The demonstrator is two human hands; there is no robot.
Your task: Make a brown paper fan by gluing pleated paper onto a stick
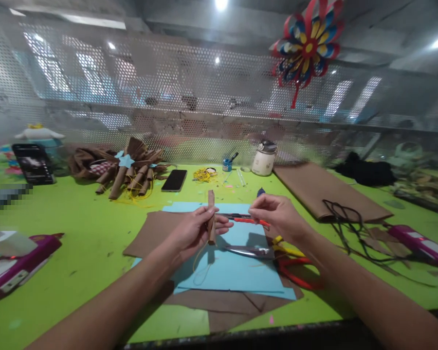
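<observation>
My left hand [200,224] grips a small rolled brown paper tube [211,232], held upright between thumb and fingers. A thin yellow string [195,260] hangs below the tube. My right hand [275,214] is raised to the right, thumb and fingertips pinched; whatever lies between them is too small to make out. Beneath both hands are light blue paper sheets [237,277] on top of brown paper [153,233]. Scissors with yellow and red handles [295,265] rest on the sheets, blades pointing left. A red-handled tool [250,221] lies behind, partly hidden by my hands.
Several brown paper rolls with yellow strings [129,177] are bundled at back left. A black phone [174,180], yellow string pile [204,174] and white bottle [263,159] stand behind. Folded brown paper [324,189], a black cable [345,218] and purple power strips [419,243] flank the sides.
</observation>
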